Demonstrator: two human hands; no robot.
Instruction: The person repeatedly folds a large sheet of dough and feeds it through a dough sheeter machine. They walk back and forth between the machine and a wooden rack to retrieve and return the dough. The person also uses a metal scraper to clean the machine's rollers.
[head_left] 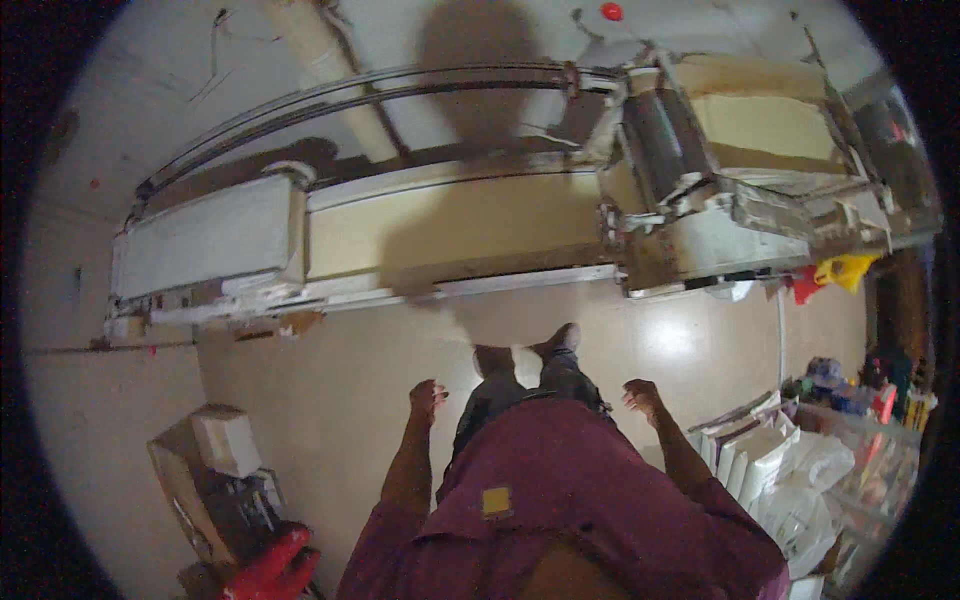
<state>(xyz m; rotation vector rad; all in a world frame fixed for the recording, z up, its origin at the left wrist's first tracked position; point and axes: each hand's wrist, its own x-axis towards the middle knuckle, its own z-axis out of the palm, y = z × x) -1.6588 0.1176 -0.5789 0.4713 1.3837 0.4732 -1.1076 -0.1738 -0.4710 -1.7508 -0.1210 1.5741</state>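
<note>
I stand facing a long bench-like machine (500, 235) with a cream bed, and both my hands hang apart at my sides. My left hand (428, 398) is at the left of my legs, its fingers loosely bent and apart, with nothing visible in them. On the other side, my right hand (643, 399) is held out with its fingers spread, also without a visible object. Neither hand touches the machine. A pale box-shaped carriage (205, 240) sits at the bed's left end. Toward the right end are a dark roller (665, 140) and a cream block (770, 130).
Two dark rails (370, 92) run along the machine's far side. To my right stand white packets (755, 455), plastic bags (800, 515) and a bin of mixed items (870, 450). A carton (225, 440) and a red glove-like object (275, 570) are at lower left.
</note>
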